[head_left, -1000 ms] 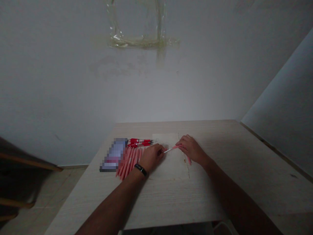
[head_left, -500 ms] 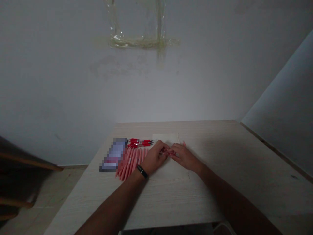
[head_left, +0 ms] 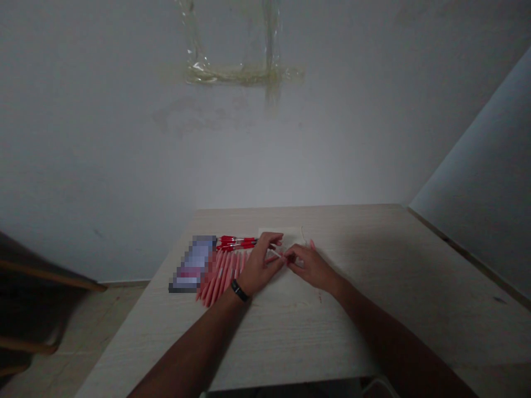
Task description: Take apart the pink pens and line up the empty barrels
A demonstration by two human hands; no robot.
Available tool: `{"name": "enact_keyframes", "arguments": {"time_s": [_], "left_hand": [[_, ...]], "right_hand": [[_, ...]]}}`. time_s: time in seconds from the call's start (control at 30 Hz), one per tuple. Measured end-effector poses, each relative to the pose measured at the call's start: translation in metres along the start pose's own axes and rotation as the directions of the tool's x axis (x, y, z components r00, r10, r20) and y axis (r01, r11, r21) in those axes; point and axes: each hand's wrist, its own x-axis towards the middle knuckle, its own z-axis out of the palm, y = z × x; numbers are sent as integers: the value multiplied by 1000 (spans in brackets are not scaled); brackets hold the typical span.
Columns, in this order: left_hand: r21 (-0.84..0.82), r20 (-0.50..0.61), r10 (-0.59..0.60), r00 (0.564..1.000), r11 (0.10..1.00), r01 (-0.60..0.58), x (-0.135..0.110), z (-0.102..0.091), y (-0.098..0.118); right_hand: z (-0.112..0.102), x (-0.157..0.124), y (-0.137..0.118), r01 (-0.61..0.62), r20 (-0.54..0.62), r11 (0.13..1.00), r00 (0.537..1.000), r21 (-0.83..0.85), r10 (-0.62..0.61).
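Note:
My left hand [head_left: 258, 265], with a dark band at the wrist, is half curled around a slim pink pen [head_left: 271, 258]; its index finger stretches out above. A thin whitish strip [head_left: 275, 253] shows beside the pen, too small to name. My right hand [head_left: 307, 264] pinches the pen's right end, and the fingers cover most of that end. Both hands are above a pale sheet [head_left: 286, 290] lying on the table. Next to my left hand lies a row of pink pens [head_left: 222, 276]. Behind them are several clear pens with red parts [head_left: 236, 243].
A phone-like slab [head_left: 194, 264], blurred out, lies at the left of the pens. Another pink piece [head_left: 312, 244] pokes out behind my right hand. The wooden table [head_left: 332, 342] meets a wall with yellowed tape [head_left: 232, 74]. Dark wooden furniture [head_left: 45, 276] stands at the left.
My left hand's fingers have opened and lifted a little, moving left from my right hand. The pen and the whitish strip now show between the hands.

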Motion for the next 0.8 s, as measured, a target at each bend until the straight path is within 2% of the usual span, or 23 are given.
{"name": "enact_keyframes", "arguments": {"time_s": [0.13, 0.2, 0.3, 0.53, 0.8], "left_hand": [[193, 11, -85, 996, 978, 81, 2, -4, -13], [327, 1, -153, 988, 934, 144, 3, -6, -21], [436, 33, -226, 974, 880, 190, 1, -6, -31], [499, 126, -268, 955, 849, 172, -1, -3, -36], [494, 132, -233, 964, 858, 140, -1, -3, -37]], "right_hand": [[-7, 3, 7, -12, -65, 999, 998, 52, 15], [-10, 4, 10, 1, -93, 996, 996, 88, 8], [-14, 5, 14, -1, -122, 994, 992, 113, 15], [-14, 6, 16, 5, -129, 997, 992, 81, 6], [-15, 5, 19, 3, -126, 999, 992, 45, 3]]}}
